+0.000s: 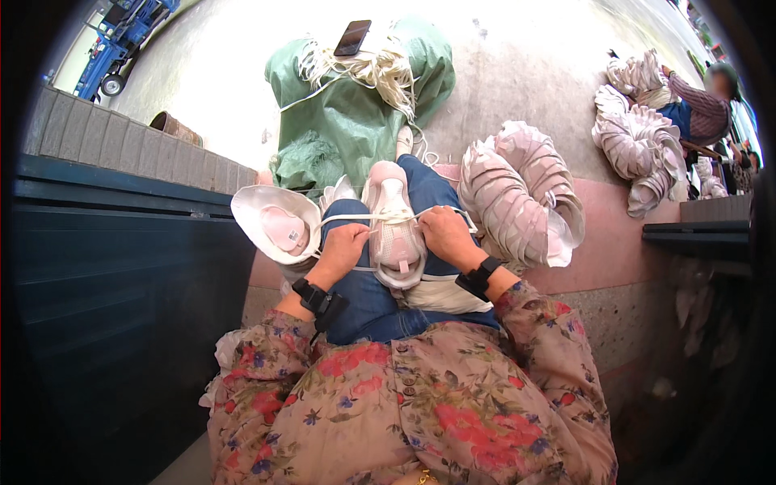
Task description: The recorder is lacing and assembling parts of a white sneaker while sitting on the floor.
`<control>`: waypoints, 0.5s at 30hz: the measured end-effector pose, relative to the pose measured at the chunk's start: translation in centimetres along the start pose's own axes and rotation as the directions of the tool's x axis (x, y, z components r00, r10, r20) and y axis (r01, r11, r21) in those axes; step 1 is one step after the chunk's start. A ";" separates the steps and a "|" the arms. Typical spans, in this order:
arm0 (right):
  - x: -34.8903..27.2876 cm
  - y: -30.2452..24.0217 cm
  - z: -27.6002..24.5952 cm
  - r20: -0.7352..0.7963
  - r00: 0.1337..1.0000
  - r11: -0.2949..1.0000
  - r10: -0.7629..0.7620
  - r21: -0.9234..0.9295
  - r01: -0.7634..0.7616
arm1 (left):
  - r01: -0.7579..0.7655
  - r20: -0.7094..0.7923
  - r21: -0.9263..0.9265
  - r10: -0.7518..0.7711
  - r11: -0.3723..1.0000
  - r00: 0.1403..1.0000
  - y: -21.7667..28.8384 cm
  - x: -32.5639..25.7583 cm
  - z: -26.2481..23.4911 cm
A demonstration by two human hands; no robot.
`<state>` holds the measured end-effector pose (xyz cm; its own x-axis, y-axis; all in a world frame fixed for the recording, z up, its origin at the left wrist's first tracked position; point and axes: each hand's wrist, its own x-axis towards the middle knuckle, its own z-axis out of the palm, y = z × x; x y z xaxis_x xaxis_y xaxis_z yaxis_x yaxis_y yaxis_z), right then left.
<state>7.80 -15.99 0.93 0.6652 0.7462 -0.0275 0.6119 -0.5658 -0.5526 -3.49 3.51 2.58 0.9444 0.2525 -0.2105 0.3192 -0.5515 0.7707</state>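
Note:
Across my thighs lies a pale pink and white shoe upper (394, 194), its toe pointing away from me and its heel toward my body. A cream shoelace (346, 217) runs over its middle and out to both sides. On the shoe's left edge, my left hand (345, 245) is closed with thumb and finger pinched on the lace. My right hand (447, 233) pinches the lace at the right edge, fingers curled; the exact grip is partly hidden. Beside my left knee rests another white upper with a pink inside (275, 222).
A green sack (339, 113) ahead bears a bundle of cream laces (394, 77) and a black phone (353, 38). Coiled stacks of uppers (517, 194) stand at my right. Dark blue panels (121, 283) flank my left. A person (699, 109) sits far right near more stacks (638, 141).

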 end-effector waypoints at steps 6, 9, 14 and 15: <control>0.3 -0.3 0.7 -0.039 0.998 0.996 0.046 -0.076 -0.049 | 0.052 -0.100 0.045 -0.047 0.998 0.994 0.0 0.2 0.6; 0.5 -0.4 1.0 0.019 1.000 0.998 0.025 -0.064 -0.023 | -0.029 -0.117 0.158 0.048 0.987 0.992 -0.1 0.5 1.0; 0.7 -1.0 0.7 0.046 0.982 0.938 -0.185 -0.289 0.190 | -0.078 -0.093 0.285 0.109 0.955 0.990 0.2 0.6 0.8; 0.6 -0.9 0.5 0.044 0.974 0.929 -0.223 -0.292 0.226 | -0.102 -0.064 0.329 0.130 0.939 0.989 0.4 0.7 0.7</control>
<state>7.46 -14.84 1.00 0.4921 0.8685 0.0601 0.8442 -0.4593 -0.2763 -2.67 2.89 2.37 0.9709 0.2290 -0.0695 0.2290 -0.8051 0.5471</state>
